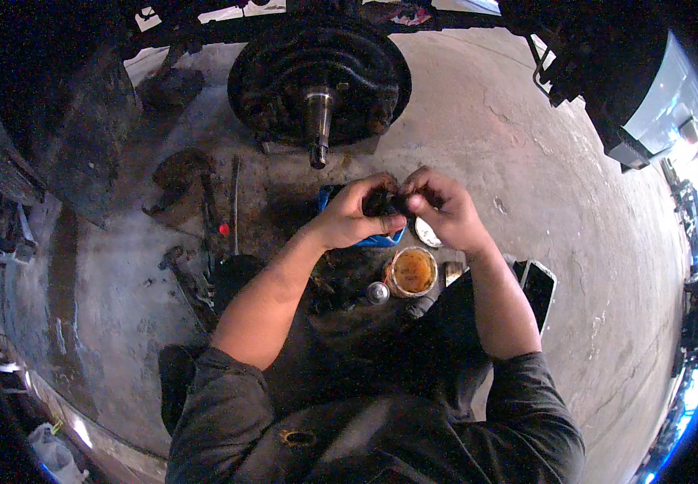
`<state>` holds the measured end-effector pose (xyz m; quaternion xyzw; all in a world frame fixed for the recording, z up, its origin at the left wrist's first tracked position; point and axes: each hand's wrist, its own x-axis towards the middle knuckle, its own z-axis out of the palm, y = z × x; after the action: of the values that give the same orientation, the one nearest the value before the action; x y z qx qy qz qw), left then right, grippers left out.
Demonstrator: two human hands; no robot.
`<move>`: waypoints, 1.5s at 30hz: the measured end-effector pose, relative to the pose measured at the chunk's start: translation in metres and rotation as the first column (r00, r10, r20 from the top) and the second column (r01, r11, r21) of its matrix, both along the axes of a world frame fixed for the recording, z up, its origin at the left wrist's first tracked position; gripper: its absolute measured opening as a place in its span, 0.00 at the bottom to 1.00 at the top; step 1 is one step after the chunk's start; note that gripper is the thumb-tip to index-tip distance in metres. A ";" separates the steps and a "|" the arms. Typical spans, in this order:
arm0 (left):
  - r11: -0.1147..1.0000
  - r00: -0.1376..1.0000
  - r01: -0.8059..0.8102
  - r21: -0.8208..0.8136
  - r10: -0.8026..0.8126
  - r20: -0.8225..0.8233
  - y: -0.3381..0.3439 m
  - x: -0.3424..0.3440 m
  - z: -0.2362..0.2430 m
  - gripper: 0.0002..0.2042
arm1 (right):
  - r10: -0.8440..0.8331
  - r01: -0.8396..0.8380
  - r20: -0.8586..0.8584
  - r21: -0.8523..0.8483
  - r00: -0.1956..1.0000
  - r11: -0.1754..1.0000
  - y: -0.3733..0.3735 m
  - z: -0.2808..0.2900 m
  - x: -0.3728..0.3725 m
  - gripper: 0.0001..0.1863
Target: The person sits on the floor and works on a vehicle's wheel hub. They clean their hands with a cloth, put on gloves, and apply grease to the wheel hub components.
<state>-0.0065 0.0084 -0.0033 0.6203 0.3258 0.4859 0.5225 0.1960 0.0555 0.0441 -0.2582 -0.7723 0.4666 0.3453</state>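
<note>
Both hands meet in front of my chest, above a blue tray (397, 239). My left hand (341, 219) curls its thumb and fingers round a small, dark, greasy part (379, 200); its exact kind is hard to make out. At the part's right side, my right hand (450, 211) has its fingers bent and drawn together against it. Below the hands stands an open tub of amber grease (412, 272). A white round lid (427, 233) lies partly under my right hand, and a small silver-topped can (377, 293) is beside the tub.
Ahead, a bare metal spindle (319, 125) sticks out toward me from a dark round backing plate (272, 60). A long thin bar (235, 206) and a red cap (223, 229) lie on the left. A dark flat object with a pale edge (537, 294) is by my right forearm.
</note>
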 end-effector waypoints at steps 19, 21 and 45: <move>0.964 0.969 -0.248 0.098 0.247 0.024 -0.011 0.002 0.017 0.20 | -0.060 -0.537 -0.638 -0.692 0.768 0.482 0.017 0.008 -0.001 0.42; 0.956 0.963 -0.270 0.119 0.268 0.032 -0.010 0.001 0.014 0.20 | -0.045 -0.546 -0.643 -0.684 0.765 0.484 0.017 0.008 -0.002 0.42; 0.943 0.933 -0.285 -0.172 0.232 -0.274 -0.039 0.003 0.014 0.31 | -0.544 0.527 -0.009 -0.234 0.839 0.817 0.270 -0.006 -0.029 0.27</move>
<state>-0.0036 -0.0304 0.0104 0.5696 0.5173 0.4316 0.4708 0.1673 0.3256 0.0384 -0.4843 -0.5976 0.4433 0.4603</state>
